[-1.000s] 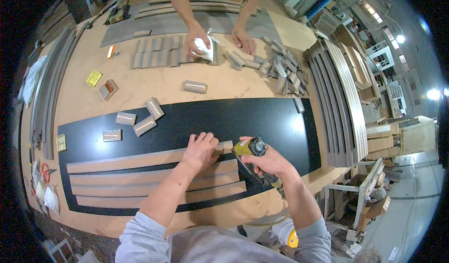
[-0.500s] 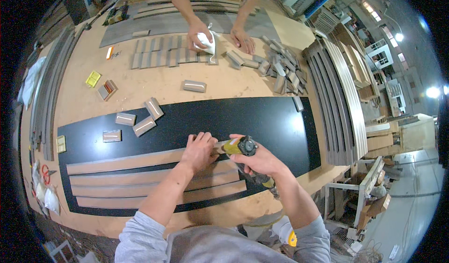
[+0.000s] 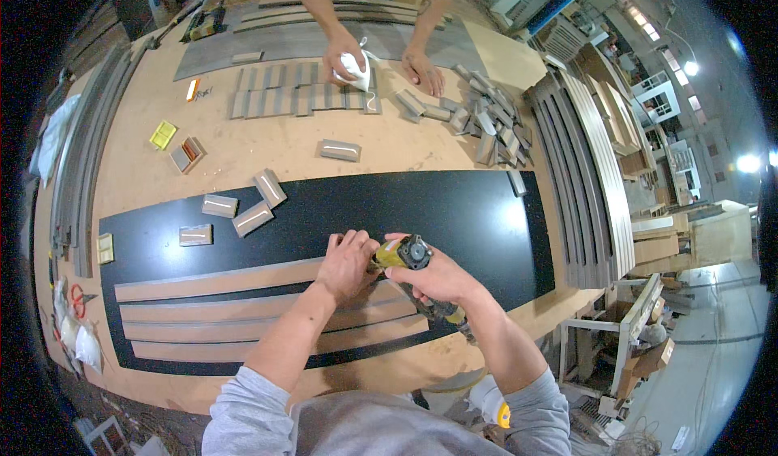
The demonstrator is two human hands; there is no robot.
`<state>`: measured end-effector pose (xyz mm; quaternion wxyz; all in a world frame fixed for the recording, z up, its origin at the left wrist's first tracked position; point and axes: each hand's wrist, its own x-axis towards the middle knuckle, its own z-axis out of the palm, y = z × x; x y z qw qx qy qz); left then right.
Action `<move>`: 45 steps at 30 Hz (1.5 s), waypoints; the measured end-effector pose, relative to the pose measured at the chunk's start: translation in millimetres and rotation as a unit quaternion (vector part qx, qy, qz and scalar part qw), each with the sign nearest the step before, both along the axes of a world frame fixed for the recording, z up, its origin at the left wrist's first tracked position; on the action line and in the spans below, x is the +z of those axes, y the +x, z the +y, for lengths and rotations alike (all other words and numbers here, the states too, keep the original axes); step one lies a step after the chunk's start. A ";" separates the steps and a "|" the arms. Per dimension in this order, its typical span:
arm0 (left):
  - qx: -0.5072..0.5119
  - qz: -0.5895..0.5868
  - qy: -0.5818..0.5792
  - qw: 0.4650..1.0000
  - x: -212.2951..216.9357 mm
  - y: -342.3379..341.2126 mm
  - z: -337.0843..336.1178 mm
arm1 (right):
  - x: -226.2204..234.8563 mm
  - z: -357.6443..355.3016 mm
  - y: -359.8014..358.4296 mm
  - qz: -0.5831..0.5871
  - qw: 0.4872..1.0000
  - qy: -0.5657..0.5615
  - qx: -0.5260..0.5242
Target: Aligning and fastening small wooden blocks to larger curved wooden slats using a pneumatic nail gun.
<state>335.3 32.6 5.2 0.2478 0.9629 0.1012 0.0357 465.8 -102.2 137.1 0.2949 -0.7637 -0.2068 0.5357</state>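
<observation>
My right hand [image 3: 433, 276] grips a yellow-and-black nail gun [image 3: 395, 255], its nose beside the fingers of my left hand. My left hand [image 3: 348, 265] is closed at the right part of the farthest long strip [image 3: 219, 279]. What its fingers pinch is hidden behind them and the tool. Several more long brown strips with grey edges [image 3: 243, 329] lie side by side nearer me, on a black panel [image 3: 421, 205]. Beyond my left hand, small grey-edged blocks [image 3: 253, 218] with white glue lines rest on the panel.
Across the table a person's hand squeezes a white glue bottle [image 3: 353, 71] over rows of blocks [image 3: 271, 99]. A loose block heap [image 3: 494, 119] sits far right, near stacked long strips [image 3: 583, 180]. Red-handled scissors [image 3: 79, 300] and a yellow tray [image 3: 163, 135] lie left.
My right hand has brought the nail gun slightly left, closer to my left hand's fingers. My left hand stays nearly in place. The other person's glue bottle has shifted slightly.
</observation>
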 end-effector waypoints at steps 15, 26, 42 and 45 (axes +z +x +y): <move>-0.003 -0.006 -0.020 1.000 3.8 2.4 -1.5 | 7.3 -14.6 -7.2 0.013 1.000 -0.005 -0.010; 0.050 -0.085 -0.126 0.987 1.3 -26.6 4.7 | -46.4 -86.1 47.8 -0.374 0.924 -0.011 -0.075; 0.268 -0.014 0.219 0.938 6.7 -111.7 131.5 | -88.2 -145.6 -13.0 -0.486 0.816 0.204 -0.236; 0.228 0.012 0.202 0.952 22.0 -110.4 110.7 | -68.3 -128.2 -39.0 -0.453 0.830 0.244 -0.215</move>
